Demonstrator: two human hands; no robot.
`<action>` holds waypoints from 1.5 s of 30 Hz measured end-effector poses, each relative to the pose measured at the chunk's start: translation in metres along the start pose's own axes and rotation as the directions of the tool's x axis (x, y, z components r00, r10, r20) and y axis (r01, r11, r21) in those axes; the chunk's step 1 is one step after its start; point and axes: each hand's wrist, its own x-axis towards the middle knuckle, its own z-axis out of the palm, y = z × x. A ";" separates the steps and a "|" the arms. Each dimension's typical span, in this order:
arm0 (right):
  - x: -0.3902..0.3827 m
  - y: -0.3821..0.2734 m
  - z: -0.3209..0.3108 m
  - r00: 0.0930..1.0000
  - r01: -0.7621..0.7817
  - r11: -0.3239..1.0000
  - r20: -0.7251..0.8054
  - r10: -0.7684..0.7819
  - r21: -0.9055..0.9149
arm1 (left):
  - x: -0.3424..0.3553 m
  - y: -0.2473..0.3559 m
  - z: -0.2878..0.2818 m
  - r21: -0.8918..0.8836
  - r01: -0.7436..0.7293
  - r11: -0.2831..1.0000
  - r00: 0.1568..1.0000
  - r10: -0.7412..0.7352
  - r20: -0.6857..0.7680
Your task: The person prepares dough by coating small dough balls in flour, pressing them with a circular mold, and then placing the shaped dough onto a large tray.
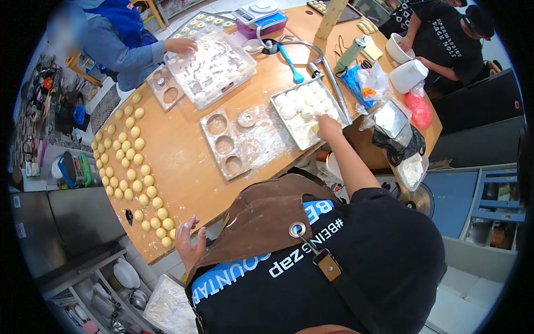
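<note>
My right hand (325, 127) reaches into a square metal tray (340, 118) holding several white floured dough balls (295, 99) and loose flour, its fingers curled around something pale that I cannot make out. My left hand (190, 242), fingers apart and dusted white, is at the table's near edge, beside rows of plain yellow dough balls (146, 183). Between my hands lie a wooden mould with three round holes (210, 131), a small floury round cutter (246, 118) and spilled flour (267, 142).
A person's hand (177, 47) is at a floury plastic tub (245, 72) across the wooden table (172, 122). Another person's hands hold a white bowl (392, 44) at the right. A bent metal tube (331, 80), a scale (253, 16), bags (414, 106) and a flour container (411, 170) stand around.
</note>
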 end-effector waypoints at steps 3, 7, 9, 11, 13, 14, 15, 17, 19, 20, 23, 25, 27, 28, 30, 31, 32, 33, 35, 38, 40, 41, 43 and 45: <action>0.011 0.004 0.021 0.959 0.235 0.966 -0.187 -0.211 0.112 | 0.008 0.027 0.025 0.056 -0.016 0.998 1.000 0.015 0.022; 0.025 -0.023 0.028 0.841 0.479 0.845 0.151 -0.520 0.239 | 0.021 0.058 0.060 0.032 -0.077 0.997 0.996 0.076 0.047; 0.031 -0.030 0.029 0.734 0.645 0.756 0.183 -0.654 0.114 | 0.023 0.070 0.072 0.053 -0.058 0.997 0.997 0.056 0.048; 0.028 -0.031 0.015 0.731 0.651 0.753 0.192 -0.655 0.094 | 0.015 0.076 0.087 0.036 -0.025 0.999 1.000 0.024 0.017; 0.022 -0.029 0.009 0.729 0.652 0.754 0.204 -0.654 0.086 | 0.007 0.070 0.102 0.006 -0.017 1.000 1.000 0.017 0.013; 0.022 -0.027 0.009 0.731 0.655 0.752 0.195 -0.654 0.070 | 0.007 0.071 0.108 -0.004 -0.041 0.999 0.999 0.041 0.017; 0.022 -0.024 0.009 0.732 0.659 0.751 0.186 -0.656 0.054 | 0.006 0.072 0.110 -0.003 -0.039 0.999 0.999 0.039 0.011; 0.021 -0.021 0.011 0.738 0.638 0.766 0.228 -0.636 0.071 | 0.006 0.077 0.111 0.060 -0.089 0.994 0.993 0.084 0.078; 0.021 -0.018 0.015 0.744 0.615 0.784 0.265 -0.613 0.085 | 0.006 0.085 0.111 0.058 -0.069 0.996 0.996 0.066 0.062; 0.018 -0.017 0.018 0.729 0.622 0.779 0.302 -0.614 0.084 | 0.006 0.089 0.110 0.060 -0.049 0.997 0.998 0.046 0.053; 0.020 -0.016 0.020 0.712 0.606 0.787 0.363 -0.601 0.116 | 0.013 0.099 0.113 0.014 -0.016 1.000 0.999 0.016 -0.034; 0.018 -0.016 0.020 0.720 0.584 0.795 0.348 -0.600 0.163 | 0.021 0.101 0.113 0.018 -0.007 1.000 0.999 0.007 -0.032; 0.022 -0.017 0.028 0.724 0.578 0.794 0.331 -0.606 0.189 | 0.030 0.107 0.111 0.030 0.015 0.999 0.999 -0.014 -0.029; 0.028 -0.016 0.030 0.727 0.573 0.801 0.345 -0.594 0.171 | 0.040 0.109 0.113 0.038 -0.035 0.999 0.999 0.035 -0.001; 0.025 -0.020 0.032 0.737 0.553 0.811 0.343 -0.583 0.190 | 0.045 0.112 0.109 0.068 -0.062 0.996 0.998 0.060 0.036; 0.024 -0.024 0.032 0.725 0.562 0.802 0.348 -0.595 0.202 | 0.045 0.109 0.109 0.082 -0.082 0.993 0.996 0.079 0.042; 0.024 -0.025 0.032 0.734 0.531 0.821 0.372 -0.569 0.208 | 0.047 0.108 0.109 0.090 -0.109 0.990 0.993 0.104 0.052; 0.023 -0.027 0.032 0.741 0.501 0.839 0.396 -0.542 0.211 | 0.047 0.109 0.108 0.097 -0.103 0.990 0.994 0.098 0.057; 0.035 -0.025 0.053 0.727 0.543 0.809 0.356 -0.587 0.226 | 0.048 0.112 0.105 0.093 -0.054 0.994 0.998 0.050 0.037; 0.051 -0.015 0.059 0.736 0.555 0.797 0.306 -0.604 0.238 | 0.054 0.117 0.102 0.082 -0.062 0.995 0.998 0.060 0.027; 0.060 0.002 0.043 0.805 0.432 0.831 0.264 -0.531 0.351 | 0.057 0.121 0.102 0.074 -0.022 0.997 0.999 0.020 0.035; 0.060 0.011 0.023 0.848 0.303 0.821 0.256 -0.464 0.484 | 0.056 0.122 0.102 0.054 0.010 0.999 1.000 -0.012 0.022; 0.076 0.039 0.017 0.840 0.496 0.754 -0.019 -0.542 0.430 | 0.058 0.123 0.102 0.055 0.035 0.998 0.999 -0.037 0.037; 0.072 0.045 -0.019 0.915 0.319 0.805 0.059 -0.399 0.501 | 0.057 0.123 0.103 0.093 0.020 0.995 0.997 -0.026 0.066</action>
